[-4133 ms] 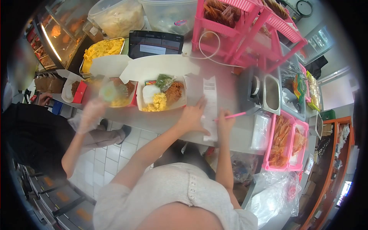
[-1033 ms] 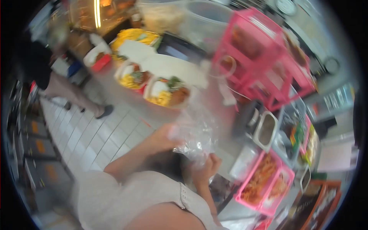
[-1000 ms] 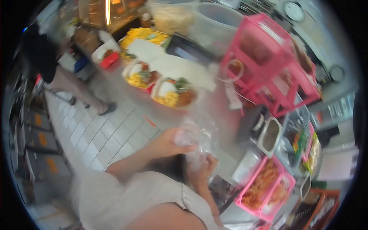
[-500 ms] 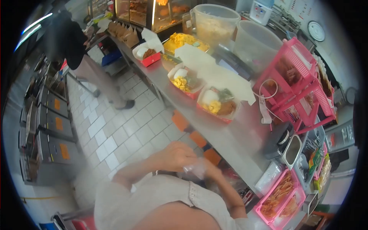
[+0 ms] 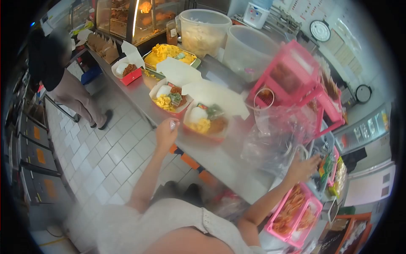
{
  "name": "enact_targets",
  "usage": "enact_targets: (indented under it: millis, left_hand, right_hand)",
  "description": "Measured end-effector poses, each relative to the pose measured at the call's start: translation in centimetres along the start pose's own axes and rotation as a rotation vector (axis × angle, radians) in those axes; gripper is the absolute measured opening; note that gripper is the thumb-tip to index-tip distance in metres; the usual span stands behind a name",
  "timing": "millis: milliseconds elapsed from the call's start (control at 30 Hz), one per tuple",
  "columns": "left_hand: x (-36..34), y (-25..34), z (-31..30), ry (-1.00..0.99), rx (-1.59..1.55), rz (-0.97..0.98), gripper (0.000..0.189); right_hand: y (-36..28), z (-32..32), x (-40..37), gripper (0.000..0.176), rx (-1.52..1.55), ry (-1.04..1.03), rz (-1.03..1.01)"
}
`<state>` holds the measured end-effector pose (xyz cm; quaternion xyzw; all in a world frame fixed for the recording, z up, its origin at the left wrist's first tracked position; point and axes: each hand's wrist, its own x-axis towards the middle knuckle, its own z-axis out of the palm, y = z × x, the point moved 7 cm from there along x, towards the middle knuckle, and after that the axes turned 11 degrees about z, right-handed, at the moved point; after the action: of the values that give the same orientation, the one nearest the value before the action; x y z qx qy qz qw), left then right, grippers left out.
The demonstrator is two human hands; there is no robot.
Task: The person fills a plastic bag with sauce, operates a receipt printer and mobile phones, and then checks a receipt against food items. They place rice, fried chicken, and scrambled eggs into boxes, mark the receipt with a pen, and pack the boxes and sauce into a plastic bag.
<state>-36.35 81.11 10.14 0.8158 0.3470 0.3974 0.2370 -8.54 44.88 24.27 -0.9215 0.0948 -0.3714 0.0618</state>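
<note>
My left hand (image 5: 167,133) is closed around a small crumpled piece of clear plastic (image 5: 172,124), just beside the counter's near edge. To the right, my right hand (image 5: 303,167) is at a spread-out clear plastic bag (image 5: 266,144), which seems caught at its thumb side; the other fingers stretch towards a bin of packets (image 5: 326,169). The nearest open food box (image 5: 207,122), red with a white lid, contains rice, yellow egg, greens and a brown piece. Beside it stands a similar box (image 5: 171,97), and a third box (image 5: 129,72) is farther left.
A pink basket rack (image 5: 292,72) stands behind the bag. Two large clear tubs (image 5: 203,34) and a tray of yellow egg (image 5: 169,55) line the back. Near my right forearm lies a pink tray (image 5: 292,216) of shredded food. Another person (image 5: 63,76) stands at far left.
My hands were together at my waist around clear plastic. They have parted, left towards the boxes, right over the counter's right end. A spread clear bag now covers part of the counter.
</note>
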Motion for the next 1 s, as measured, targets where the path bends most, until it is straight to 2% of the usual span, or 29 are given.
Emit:
enact_targets:
  millis: [33,100,167,233,300,333,367,400,467,533,567,600,633,667,700,733,767,800,833,867,900,933,967,1000]
  left_hand:
    - [0.4,0.4,0.1,0.025,-0.004,-0.003,0.017]
    - [2.9,2.2,-1.0,0.126,0.042,0.089,0.018]
    - [7.0,3.9,-1.4,0.176,0.094,0.176,0.018]
    - [10.5,4.0,-0.3,0.118,0.159,0.26,0.019]
    - [12.3,2.2,1.3,0.0,0.185,0.269,0.02]
    - [12.9,1.8,3.0,-0.213,0.215,0.315,0.02]
    - [14.2,1.6,4.5,-0.401,0.241,0.38,0.02]
    - [14.3,1.7,5.0,-0.397,0.204,0.49,0.02]
    - [12.8,2.1,5.6,-0.427,0.029,0.64,0.021]
    - [12.1,3.1,5.8,-0.478,-0.133,0.677,0.023]
    - [12.0,3.9,5.9,-0.55,-0.362,0.643,0.023]
    - [11.5,4.3,6.4,-0.624,-0.595,0.593,0.023]
    - [10.8,4.4,7.2,-0.635,-0.62,0.588,0.023]
    - [10.4,3.8,8.3,-0.61,-0.737,0.406,0.023]
    - [9.9,3.2,9.5,-0.583,-0.841,0.222,0.024]
    - [8.8,3.6,11.1,-0.599,-0.855,0.216,0.024]
    - [8.3,2.6,12.6,-0.408,-1.002,-0.002,0.027]
    - [7.8,1.5,13.4,-0.21,-1.129,-0.221,0.029]
    - [7.5,2.4,13.4,-0.227,-1.137,-0.221,0.029]
    - [7.7,3.7,11.7,-0.158,-0.925,-0.056,0.034]
    - [7.6,4.8,10.3,-0.086,-0.712,0.101,0.038]
    - [7.5,4.9,10.3,-0.085,-0.586,0.123,0.041]
    - [7.5,5.3,10.6,-0.087,-0.592,0.122,0.041]
    - [7.6,6.0,10.5,-0.063,-0.504,0.199,0.041]
  right_hand:
    - [-0.8,-4.2,-0.5,0.063,0.094,0.24,0.036]
    - [-3.8,-8.6,-2.7,0.058,0.502,0.282,-0.088]
    - [-10.0,-6.9,-6.4,0.05,1.028,-0.131,-0.298]
    - [-16.6,-2.1,-9.0,0.042,1.07,-0.374,-0.419]
    - [-20.2,7.8,-11.1,0.025,1.214,-0.669,-0.393]
    - [-18.8,8.5,-11.4,0.025,1.199,-0.688,-0.366]
    - [-18.9,9.5,-11.8,0.021,1.105,-0.851,-0.394]
    - [-19.8,10.5,-11.9,0.021,1.022,-0.983,-0.427]
    - [-18.3,9.9,-12.4,0.026,1.253,-0.916,-0.45]
    - [-15.9,10.5,-13.3,0.022,1.429,-1.165,-0.145]
    - [-15.6,10.0,-13.4,0.022,1.417,-1.146,-0.137]
    - [-14.7,10.2,-13.8,0.018,1.561,-1.196,0.101]
    - [-13.9,10.1,-14.4,0.013,1.694,-1.233,0.352]
    - [-14.4,8.9,-14.6,0.013,1.67,-1.223,0.36]
    - [-14.9,7.8,-14.3,0.009,1.639,-1.115,0.418]
    - [-15.0,6.9,-14.5,0.012,1.607,-1.007,0.476]
    - [-15.1,7.8,-16.1,0.012,1.592,-0.994,0.488]
    - [-14.4,9.6,-17.4,0.022,1.496,-0.787,0.501]
    - [-13.8,10.1,-18.2,0.034,1.394,-0.583,0.509]
    - [-14.2,9.8,-18.9,0.034,1.385,-0.57,0.519]
    - [-14.0,10.4,-20.0,0.043,1.656,-0.545,0.786]
    - [-13.8,11.2,-20.8,0.052,1.922,-0.503,1.057]
    - [-13.4,11.8,-20.7,0.052,1.919,-0.498,1.054]
    - [-12.5,12.0,-20.2,0.053,1.613,-0.403,0.899]
